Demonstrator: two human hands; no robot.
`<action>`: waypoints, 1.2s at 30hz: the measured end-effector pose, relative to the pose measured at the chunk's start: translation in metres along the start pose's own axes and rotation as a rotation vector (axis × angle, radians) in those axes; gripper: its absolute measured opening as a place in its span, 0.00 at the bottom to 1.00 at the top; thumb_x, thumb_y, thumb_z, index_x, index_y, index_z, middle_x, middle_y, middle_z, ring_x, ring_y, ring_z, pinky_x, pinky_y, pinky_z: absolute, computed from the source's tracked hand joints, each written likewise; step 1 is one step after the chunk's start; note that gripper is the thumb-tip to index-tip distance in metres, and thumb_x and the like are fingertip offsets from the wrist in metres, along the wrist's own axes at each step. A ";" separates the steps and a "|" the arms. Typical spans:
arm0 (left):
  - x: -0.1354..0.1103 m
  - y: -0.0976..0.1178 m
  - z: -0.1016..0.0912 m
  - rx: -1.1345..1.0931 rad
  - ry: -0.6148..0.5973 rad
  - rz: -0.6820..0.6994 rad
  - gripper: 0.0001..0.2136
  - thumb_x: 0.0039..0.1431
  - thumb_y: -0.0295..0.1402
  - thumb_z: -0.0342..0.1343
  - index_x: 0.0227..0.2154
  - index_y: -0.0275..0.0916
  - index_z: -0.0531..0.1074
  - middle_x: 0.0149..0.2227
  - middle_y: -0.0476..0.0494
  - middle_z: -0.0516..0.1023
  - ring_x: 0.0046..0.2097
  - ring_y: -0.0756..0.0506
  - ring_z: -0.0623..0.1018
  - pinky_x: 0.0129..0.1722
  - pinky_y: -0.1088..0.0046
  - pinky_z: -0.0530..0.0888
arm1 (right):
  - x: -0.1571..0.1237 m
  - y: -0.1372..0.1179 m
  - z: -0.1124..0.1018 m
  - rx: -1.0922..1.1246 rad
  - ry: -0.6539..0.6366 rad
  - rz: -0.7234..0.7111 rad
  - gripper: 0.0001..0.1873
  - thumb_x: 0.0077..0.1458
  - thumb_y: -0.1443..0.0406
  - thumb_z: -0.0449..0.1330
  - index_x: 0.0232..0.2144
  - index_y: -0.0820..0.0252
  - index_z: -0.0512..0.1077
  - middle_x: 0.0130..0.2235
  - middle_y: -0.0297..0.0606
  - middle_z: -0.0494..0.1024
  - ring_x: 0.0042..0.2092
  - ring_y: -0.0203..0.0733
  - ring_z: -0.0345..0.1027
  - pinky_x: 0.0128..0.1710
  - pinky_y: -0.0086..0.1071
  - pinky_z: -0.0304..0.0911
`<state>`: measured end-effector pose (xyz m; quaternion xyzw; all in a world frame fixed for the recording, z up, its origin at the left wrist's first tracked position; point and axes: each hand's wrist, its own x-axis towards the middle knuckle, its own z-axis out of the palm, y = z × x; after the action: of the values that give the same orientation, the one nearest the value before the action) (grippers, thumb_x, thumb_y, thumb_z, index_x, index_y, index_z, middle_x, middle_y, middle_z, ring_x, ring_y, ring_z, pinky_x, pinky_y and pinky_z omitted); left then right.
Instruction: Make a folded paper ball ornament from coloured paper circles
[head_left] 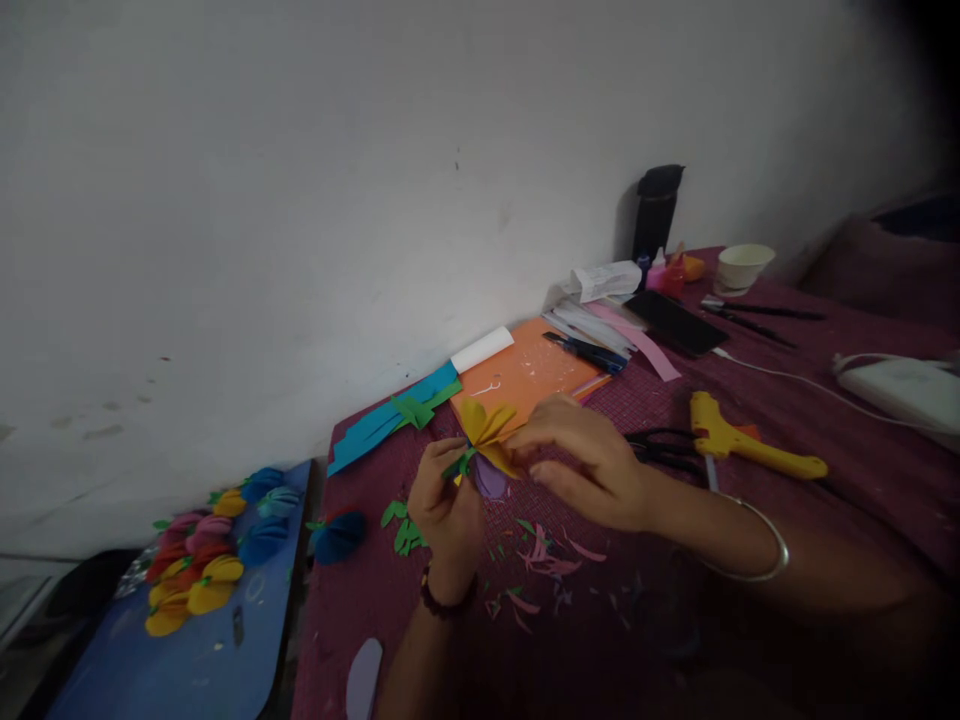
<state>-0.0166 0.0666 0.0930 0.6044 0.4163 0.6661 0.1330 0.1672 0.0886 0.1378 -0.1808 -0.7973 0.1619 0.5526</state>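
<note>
My left hand is closed around the green base of a yellow paper flower, whose folded petals fan out above the fingers. From the right, my right hand reaches to the petals with bent fingers; its fingertips appear to pinch a yellow petal's edge. Behind the flower lies a purple paper piece. Small green paper leaves rest on the table just left of my left wrist. Pink and green paper scraps are scattered below my hands.
A yellow glue gun and black scissors lie right of my right hand. Orange sheets and blue strips sit behind. Finished paper shapes cover part of a blue board. A phone and cup stand farther back.
</note>
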 end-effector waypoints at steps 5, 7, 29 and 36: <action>0.001 -0.002 0.000 -0.044 0.022 0.056 0.09 0.54 0.22 0.58 0.35 0.41 0.77 0.37 0.47 0.77 0.39 0.48 0.76 0.38 0.71 0.73 | -0.003 0.004 0.005 0.108 0.097 0.222 0.05 0.59 0.68 0.55 0.39 0.58 0.66 0.27 0.29 0.73 0.27 0.30 0.67 0.26 0.25 0.60; 0.002 0.000 0.001 -0.046 0.017 0.071 0.09 0.53 0.21 0.58 0.34 0.42 0.77 0.36 0.47 0.77 0.38 0.49 0.76 0.38 0.72 0.73 | -0.002 0.007 0.006 -0.003 0.073 0.186 0.04 0.56 0.69 0.58 0.36 0.59 0.68 0.24 0.27 0.70 0.25 0.30 0.64 0.26 0.25 0.58; 0.009 0.005 -0.001 -0.010 0.021 0.124 0.07 0.54 0.23 0.57 0.33 0.40 0.77 0.34 0.47 0.78 0.37 0.48 0.76 0.36 0.71 0.73 | -0.003 0.001 -0.002 0.133 0.063 0.145 0.07 0.61 0.66 0.54 0.41 0.60 0.68 0.34 0.36 0.78 0.35 0.33 0.73 0.34 0.29 0.67; 0.007 0.001 -0.003 0.068 0.033 0.111 0.04 0.54 0.28 0.58 0.31 0.39 0.77 0.33 0.45 0.78 0.36 0.47 0.77 0.36 0.68 0.74 | -0.003 0.011 0.009 0.114 0.085 0.266 0.11 0.58 0.68 0.56 0.45 0.60 0.65 0.26 0.29 0.76 0.27 0.29 0.71 0.26 0.23 0.64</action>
<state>-0.0205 0.0694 0.0992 0.6197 0.4064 0.6679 0.0684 0.1611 0.0967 0.1271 -0.2599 -0.7317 0.2707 0.5691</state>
